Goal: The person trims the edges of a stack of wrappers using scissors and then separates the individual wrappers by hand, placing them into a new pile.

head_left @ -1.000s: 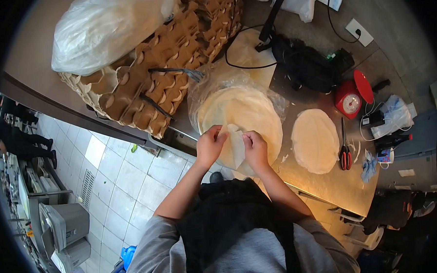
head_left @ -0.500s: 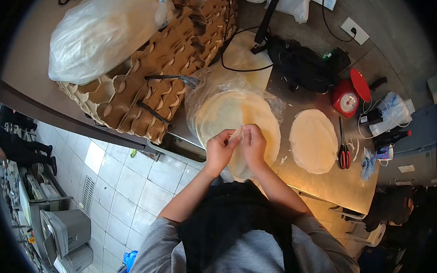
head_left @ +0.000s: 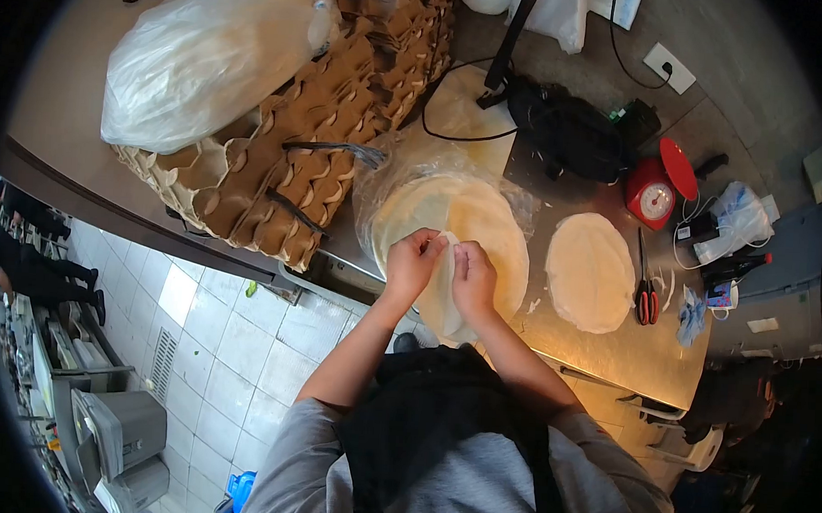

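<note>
Person's forearms reach forward, hands nearly meeting. Left hand (head_left: 413,262) and right hand (head_left: 475,276) pinch one thin pale sheet (head_left: 444,299) between fingers and thumbs; it hangs before the round sheet stack (head_left: 496,233), partly blocking it. Egg trays (head_left: 291,173) left; oval sheet pile (head_left: 591,274), scissors (head_left: 647,302), red dial scale (head_left: 653,198) right.

Floor (head_left: 233,345): pale tiles, slotted drain (head_left: 162,360)
Wall (head_left: 743,106): grey, white socket (head_left: 659,61)
Counter (head_left: 668,364): metal, amber-lit near edge
Bins (head_left: 133,425): grey
</note>
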A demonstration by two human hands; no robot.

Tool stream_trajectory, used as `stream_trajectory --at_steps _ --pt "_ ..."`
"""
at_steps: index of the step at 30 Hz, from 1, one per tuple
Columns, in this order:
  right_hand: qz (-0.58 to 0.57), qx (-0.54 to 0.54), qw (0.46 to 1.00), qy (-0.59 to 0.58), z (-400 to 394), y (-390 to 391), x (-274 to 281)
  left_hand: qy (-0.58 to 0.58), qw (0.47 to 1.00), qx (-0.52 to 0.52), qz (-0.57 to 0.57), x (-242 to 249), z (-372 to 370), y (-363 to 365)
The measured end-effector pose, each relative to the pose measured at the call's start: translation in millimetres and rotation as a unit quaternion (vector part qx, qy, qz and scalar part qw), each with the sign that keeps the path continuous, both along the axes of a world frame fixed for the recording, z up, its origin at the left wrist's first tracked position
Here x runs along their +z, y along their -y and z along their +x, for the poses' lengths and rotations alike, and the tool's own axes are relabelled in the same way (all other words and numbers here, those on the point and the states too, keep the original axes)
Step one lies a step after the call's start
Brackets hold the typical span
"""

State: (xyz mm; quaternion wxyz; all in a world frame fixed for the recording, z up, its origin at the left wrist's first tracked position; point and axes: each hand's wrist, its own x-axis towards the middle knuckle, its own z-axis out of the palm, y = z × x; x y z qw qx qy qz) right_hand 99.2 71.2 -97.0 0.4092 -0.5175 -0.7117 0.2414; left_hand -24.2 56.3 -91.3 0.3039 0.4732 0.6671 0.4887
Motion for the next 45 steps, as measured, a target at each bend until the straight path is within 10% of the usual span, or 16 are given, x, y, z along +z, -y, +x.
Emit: stream_trajectory --at_steps 45 --pt "0.005 0.004 1.0 0.014 26 0 -6 -0.063 0.997 0.007 -0.037 17 13 29"
